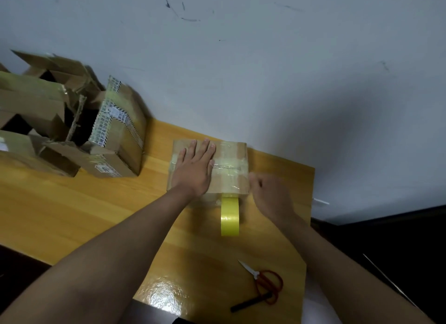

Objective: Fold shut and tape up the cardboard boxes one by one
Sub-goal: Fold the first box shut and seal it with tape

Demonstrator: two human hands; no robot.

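I saw the left hand (194, 168) spread flat, palm down, fingers straight, forearm reaching forward, while the right hand (270, 196) hovered beside it, blurred, fingers loosely curled.

Views: one only, head-worn, wide-angle; nothing shared with another view.
Position: above the near edge of the bench (72, 203), close over both forearms.
Facing: forward and down, toward the wall (265, 70) behind the bench.
Tilt: the bench edges run slanted across the frame.
Nearness: the hands lie mid-frame, within arm's reach.
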